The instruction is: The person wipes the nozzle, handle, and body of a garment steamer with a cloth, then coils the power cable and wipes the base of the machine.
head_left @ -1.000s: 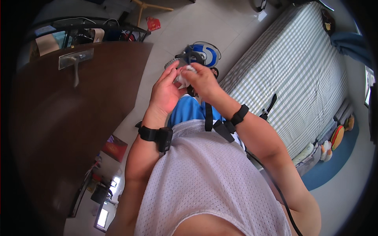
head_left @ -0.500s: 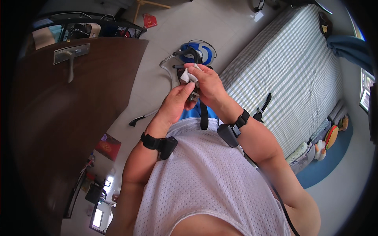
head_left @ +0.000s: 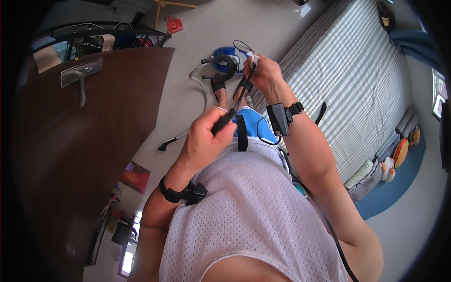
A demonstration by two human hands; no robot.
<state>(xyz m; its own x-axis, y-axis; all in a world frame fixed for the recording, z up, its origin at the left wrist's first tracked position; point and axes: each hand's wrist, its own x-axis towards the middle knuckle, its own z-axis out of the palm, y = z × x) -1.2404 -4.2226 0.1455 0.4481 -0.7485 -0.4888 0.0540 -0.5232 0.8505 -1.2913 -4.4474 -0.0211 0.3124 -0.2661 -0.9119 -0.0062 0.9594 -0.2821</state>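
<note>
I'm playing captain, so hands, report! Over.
Left hand gripping black cord by thick end. Right hand pinching white cloth at cord. Nothing seen blocking cord.

Check-covered bed (head_left: pixel 338 94): plush toys (head_left: pixel 400 152) + cushions (head_left: pixel 360 174) along nr R edge, blue curtain (head_left: pixel 413 49) past R edge. Brown door (head_left: pixel 94 150) w/ metal handle (head_left: pixel 81 77); red pkt (head_left: pixel 174 24) on floor (head_left: pixel 202 30).

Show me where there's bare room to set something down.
The checked bedspread is bare across its middle, between the right forearm and the cushions. Floor also shows bare between the red item and the blue machine. Crowded: around the feet, with sandals, machine and grey hose.
</note>
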